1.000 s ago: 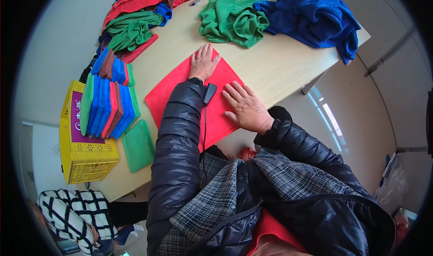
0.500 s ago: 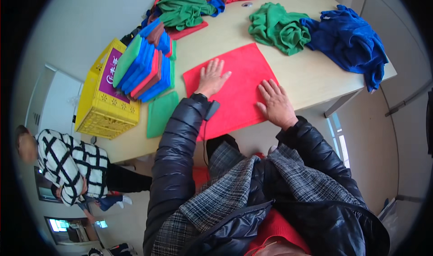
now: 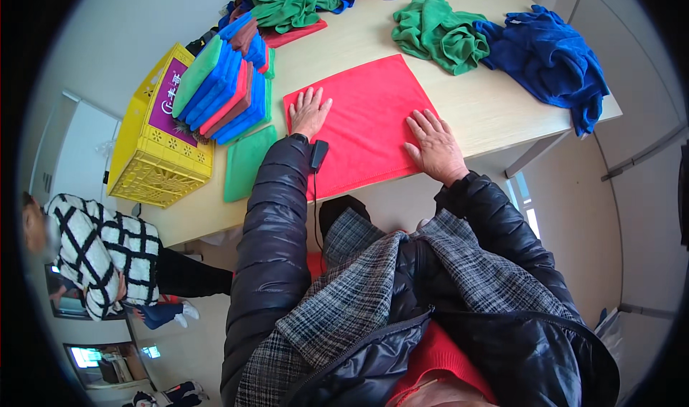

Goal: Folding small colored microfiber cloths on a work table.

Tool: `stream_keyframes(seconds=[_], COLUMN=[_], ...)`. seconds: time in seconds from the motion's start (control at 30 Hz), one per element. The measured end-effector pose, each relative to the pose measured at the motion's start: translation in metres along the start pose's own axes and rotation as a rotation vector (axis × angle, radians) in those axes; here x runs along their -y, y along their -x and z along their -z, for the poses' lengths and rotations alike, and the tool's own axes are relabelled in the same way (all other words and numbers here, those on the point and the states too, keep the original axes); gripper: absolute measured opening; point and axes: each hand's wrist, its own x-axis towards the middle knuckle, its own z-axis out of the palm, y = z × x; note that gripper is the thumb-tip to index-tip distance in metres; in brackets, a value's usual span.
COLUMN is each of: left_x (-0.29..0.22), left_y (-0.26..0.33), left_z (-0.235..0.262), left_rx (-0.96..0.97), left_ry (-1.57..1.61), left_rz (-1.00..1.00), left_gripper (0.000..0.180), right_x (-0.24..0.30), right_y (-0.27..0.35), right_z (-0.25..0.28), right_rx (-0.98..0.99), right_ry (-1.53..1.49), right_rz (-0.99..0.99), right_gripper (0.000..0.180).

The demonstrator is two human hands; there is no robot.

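In the middle of the frame we see a smooth, flat, four-sided red cloth [image 3: 366, 109] spread on the pale wood-toned table [image 3: 495, 113], near its front edge. Our bare left hand [image 3: 308, 114] lies open at the cloth's left side, our bare right hand [image 3: 436, 147] at its right; both have fingers extended and palms down, gripping nothing. We judge the step in hand to be smoothing the cloth flat before folding. The next move seems to call for pinching one edge and turning it over evenly, corners matched, much like the neatly folded green, blue, red and brown cloths [image 3: 230, 95] stacked at upper left beside the yellow perforated plastic crate [image 3: 154, 159].
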Motion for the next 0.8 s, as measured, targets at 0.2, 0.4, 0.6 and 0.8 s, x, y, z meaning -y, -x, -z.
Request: stream_keyframes(seconds=[0.2,0.4,0.6,0.8], left_x=[-0.004,0.005,0.014,0.035], left_y=[0.056,0.104,0.074,0.016], left_z=[0.008,0.015,0.028,0.014], left_rx=[0.02,-0.012,0.062,-0.006], left_ry=[0.045,-0.001,-0.02,-0.099], left_rz=[-0.037,-0.086,-0.016,-0.025], left_gripper=[0.066,0.066,0.069,0.071], right_x=[-0.003,-0.005,0.015,0.098], right_y=[0.002,0.0,0.002,-0.014], right_z=[-0.005,-0.003,0.0,-0.008], right_rx=[-0.011,-0.106,-0.063,-0.022], right_ry=[0.011,0.017,0.106,-0.103], right_rz=[0.01,0.047,0.077,0.486], right_gripper=[0.059,0.056,0.057,0.06])
